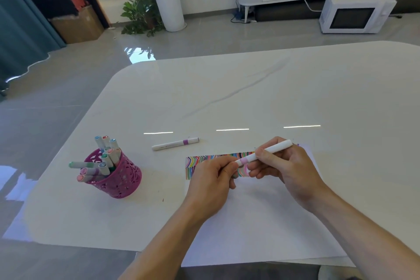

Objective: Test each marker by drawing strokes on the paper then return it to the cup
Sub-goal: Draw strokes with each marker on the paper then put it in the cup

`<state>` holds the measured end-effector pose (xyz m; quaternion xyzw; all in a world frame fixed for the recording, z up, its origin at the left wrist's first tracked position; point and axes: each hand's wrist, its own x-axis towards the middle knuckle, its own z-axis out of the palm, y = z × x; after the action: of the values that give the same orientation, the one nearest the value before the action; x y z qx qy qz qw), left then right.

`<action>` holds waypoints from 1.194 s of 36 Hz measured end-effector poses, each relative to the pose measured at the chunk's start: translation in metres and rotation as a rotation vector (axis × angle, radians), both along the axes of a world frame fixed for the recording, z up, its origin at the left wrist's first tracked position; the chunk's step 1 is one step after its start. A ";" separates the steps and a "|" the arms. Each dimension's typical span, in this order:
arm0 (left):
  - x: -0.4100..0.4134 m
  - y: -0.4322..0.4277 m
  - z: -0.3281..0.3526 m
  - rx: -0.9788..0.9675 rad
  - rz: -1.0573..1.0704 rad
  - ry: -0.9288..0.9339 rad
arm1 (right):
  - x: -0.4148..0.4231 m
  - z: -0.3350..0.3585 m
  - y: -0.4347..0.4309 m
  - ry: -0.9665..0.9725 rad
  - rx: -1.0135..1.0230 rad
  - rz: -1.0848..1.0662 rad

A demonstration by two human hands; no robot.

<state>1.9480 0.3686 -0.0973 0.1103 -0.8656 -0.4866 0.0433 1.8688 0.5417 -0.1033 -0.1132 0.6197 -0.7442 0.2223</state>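
A white marker with a pink band [263, 153] slants above a white paper sheet [254, 218] striped with colours along its far edge; a perforated magenta cup [120, 179] holds capped markers; 1 purple-banded white marker [175, 143] lies flat between them.

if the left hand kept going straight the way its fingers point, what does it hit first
Probably the pink-banded marker itself: the left hand points right, its fingertips already at that marker's near end, likely on the cap. Just beyond is the right hand holding the barrel over the paper. Depth is hard to judge.
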 end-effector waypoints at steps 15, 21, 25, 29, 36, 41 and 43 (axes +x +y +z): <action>-0.003 0.001 0.012 0.101 0.008 0.021 | 0.003 0.010 0.000 -0.010 -0.072 0.046; -0.006 0.002 0.017 0.317 0.049 0.027 | 0.001 0.014 -0.003 -0.053 -0.094 0.042; -0.010 0.001 0.022 0.458 0.084 0.063 | -0.001 0.019 -0.006 -0.063 -0.087 -0.006; -0.011 -0.006 0.025 0.636 0.134 0.098 | -0.002 0.019 -0.003 -0.053 -0.052 -0.016; -0.011 -0.029 0.032 0.860 0.252 0.147 | -0.005 0.005 0.001 -0.017 0.099 -0.066; -0.009 -0.047 0.033 0.688 0.338 0.274 | -0.007 -0.005 0.001 -0.006 0.206 -0.104; -0.006 -0.053 0.034 0.433 0.369 0.364 | -0.008 -0.008 0.003 0.011 0.246 -0.102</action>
<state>1.9416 0.3159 -0.0632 0.1831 -0.6857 -0.6547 0.2602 1.8610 0.5442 -0.1110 -0.0575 0.7125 -0.6722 0.1931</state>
